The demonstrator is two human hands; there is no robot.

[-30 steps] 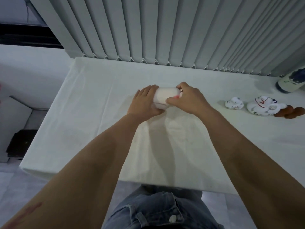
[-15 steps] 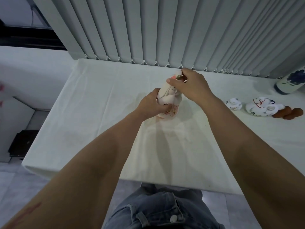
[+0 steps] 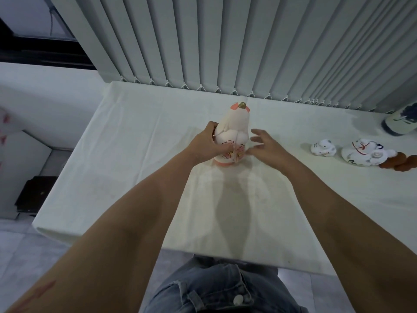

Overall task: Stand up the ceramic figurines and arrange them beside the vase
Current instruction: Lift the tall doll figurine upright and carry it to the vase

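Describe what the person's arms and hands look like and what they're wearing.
Both arms are bare from the frame's edge to the fingers: no sleeves, gloves, watch or rings show. The left hand and right hand have short nails. A reddish streak marks the left forearm near the bottom corner. Below, blue jeans with a metal button are visible.

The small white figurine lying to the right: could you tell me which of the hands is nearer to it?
Right. The right hand is open between the tall figurine and the small figurine; the left hand grips the tall one's far side.
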